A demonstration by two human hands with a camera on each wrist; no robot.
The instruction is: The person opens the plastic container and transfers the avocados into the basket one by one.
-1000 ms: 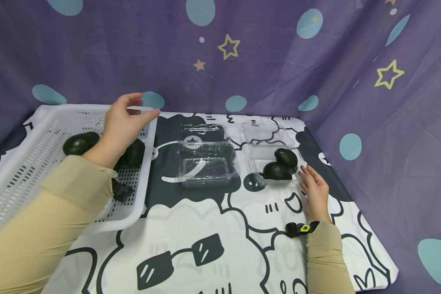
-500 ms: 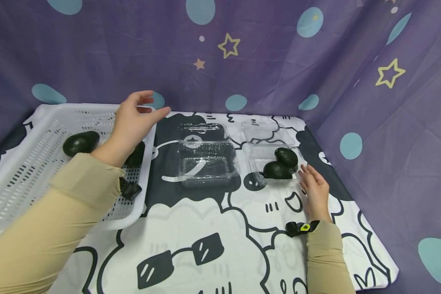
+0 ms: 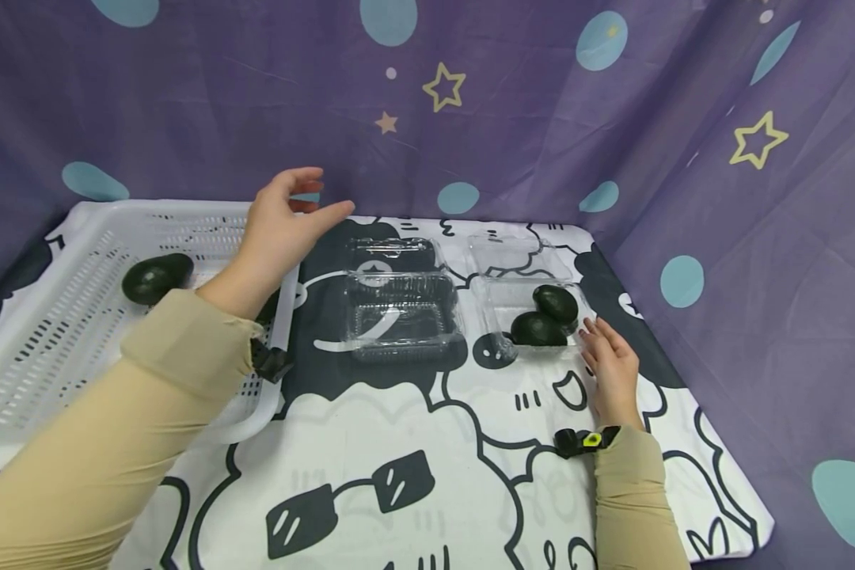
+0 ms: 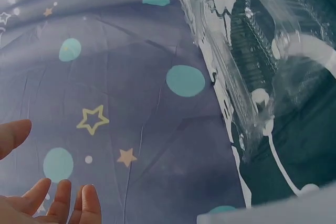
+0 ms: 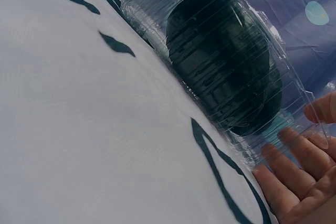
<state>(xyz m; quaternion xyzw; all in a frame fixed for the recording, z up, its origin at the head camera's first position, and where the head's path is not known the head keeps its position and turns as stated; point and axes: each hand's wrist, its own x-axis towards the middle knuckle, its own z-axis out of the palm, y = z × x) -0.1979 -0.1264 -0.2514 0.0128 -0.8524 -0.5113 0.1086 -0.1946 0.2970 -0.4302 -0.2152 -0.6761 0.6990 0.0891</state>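
Observation:
My left hand [image 3: 281,229] is raised over the right rim of a white basket [image 3: 50,309], fingers spread and holding nothing; the left wrist view shows the same fingers [image 4: 60,203] before the curtain. In the basket lies a dark green avocado [image 3: 158,279]; another [image 3: 267,306] is mostly hidden by my left wrist. Two avocados [image 3: 537,328] sit together in the right clear plastic clamshell box [image 3: 495,297], its lid folded back. My right hand [image 3: 613,376] rests by that box's right side, fingertips touching its edge, thumb near the rim in the right wrist view.
Between basket and right box stands a second clear clamshell box [image 3: 402,309], lid back, nothing seen inside. A patterned black-and-white cloth [image 3: 370,427] covers the table. A purple curtain [image 3: 513,103] with stars hangs behind and to the right.
My left hand has moved right, from above the basket to past its right rim, its fingers still spread. The right hand, boxes and avocados have stayed in place.

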